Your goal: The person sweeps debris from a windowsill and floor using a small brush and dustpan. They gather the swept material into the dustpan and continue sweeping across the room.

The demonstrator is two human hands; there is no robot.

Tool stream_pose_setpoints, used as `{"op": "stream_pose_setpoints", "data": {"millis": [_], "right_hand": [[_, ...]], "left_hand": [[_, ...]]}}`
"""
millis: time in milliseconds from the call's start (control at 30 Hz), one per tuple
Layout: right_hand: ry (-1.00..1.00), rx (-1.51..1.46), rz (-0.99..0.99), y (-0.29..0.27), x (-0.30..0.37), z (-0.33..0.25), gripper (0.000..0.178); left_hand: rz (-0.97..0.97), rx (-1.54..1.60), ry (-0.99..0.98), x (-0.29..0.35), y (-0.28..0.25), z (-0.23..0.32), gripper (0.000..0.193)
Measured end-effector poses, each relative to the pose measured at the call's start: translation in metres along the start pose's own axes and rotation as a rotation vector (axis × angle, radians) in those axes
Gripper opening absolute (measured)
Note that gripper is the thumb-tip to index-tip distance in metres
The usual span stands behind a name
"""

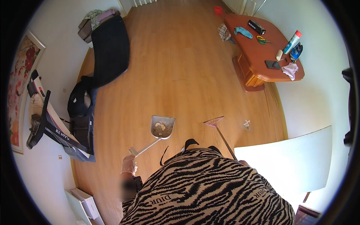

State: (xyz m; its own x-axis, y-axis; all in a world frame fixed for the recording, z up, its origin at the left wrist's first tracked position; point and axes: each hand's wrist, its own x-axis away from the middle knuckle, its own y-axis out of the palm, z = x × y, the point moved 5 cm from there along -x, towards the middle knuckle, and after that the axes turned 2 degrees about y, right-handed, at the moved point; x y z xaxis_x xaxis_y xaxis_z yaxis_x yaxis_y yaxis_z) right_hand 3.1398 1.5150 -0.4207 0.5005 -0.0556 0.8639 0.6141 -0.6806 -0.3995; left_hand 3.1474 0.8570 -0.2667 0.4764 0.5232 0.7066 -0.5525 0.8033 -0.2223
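The head view shows one dustpan (171, 123) and one broom (214, 121), one on each side of the person's feet. The left hand (129, 165) has its fingers closed around the dustpan's handle. The right hand (244, 164) shows only as a small patch at the top of the broom's handle; whether its fingers grip cannot be told.

The dustpan, in front of the left hand, holds pale scraps (160, 126) and finer, darker dirt. The broom's pink head points away from the person. One small heap (247, 124) of pale bits lies on the floor (180, 93), to the right of the broom, near one white panel (285, 161).

On the one table (258, 54) are eight things: two cloths, one blue (243, 32) and one pink (290, 70), one black box (257, 27), one pair of scissors (263, 40), one can (292, 42) with a red top, one blue pouch (296, 52), one cream roll (279, 55) and one phone (272, 64). What the box and pouch contain cannot be seen. One red bucket (218, 10) stands beyond the table, its contents too small to tell.
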Motion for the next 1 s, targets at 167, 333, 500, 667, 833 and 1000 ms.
{"op": "stream_pose_setpoints", "data": {"millis": [167, 333, 500, 667, 833, 1000], "right_hand": [[0.121, -0.312, -0.029, -0.026, -0.026, -0.023, 0.044], [-0.133, 0.052, 0.105, -0.078, -0.13, -0.158, 0.041], [-0.144, 0.179, 0.023, -0.12, -0.221, -0.274, 0.056], [-0.094, 0.209, -0.076, -0.161, -0.254, -0.345, 0.062], [-0.073, 0.086, -0.04, -0.171, -0.295, -0.367, 0.059], [-0.013, 0.076, -0.084, -0.159, -0.294, -0.298, 0.061]], "left_hand": [[-0.041, -0.007, -0.041, -0.002, 0.019, 0.028, 0.017], [0.059, -0.017, -0.024, -0.039, 0.022, 0.092, 0.021], [0.132, 0.009, -0.05, -0.046, 0.034, 0.14, 0.02], [0.082, 0.106, -0.196, -0.027, 0.033, 0.14, 0.02], [0.154, -0.001, -0.153, -0.031, 0.041, 0.179, 0.014], [0.173, 0.122, -0.289, -0.032, 0.097, 0.22, 0.019]]}}
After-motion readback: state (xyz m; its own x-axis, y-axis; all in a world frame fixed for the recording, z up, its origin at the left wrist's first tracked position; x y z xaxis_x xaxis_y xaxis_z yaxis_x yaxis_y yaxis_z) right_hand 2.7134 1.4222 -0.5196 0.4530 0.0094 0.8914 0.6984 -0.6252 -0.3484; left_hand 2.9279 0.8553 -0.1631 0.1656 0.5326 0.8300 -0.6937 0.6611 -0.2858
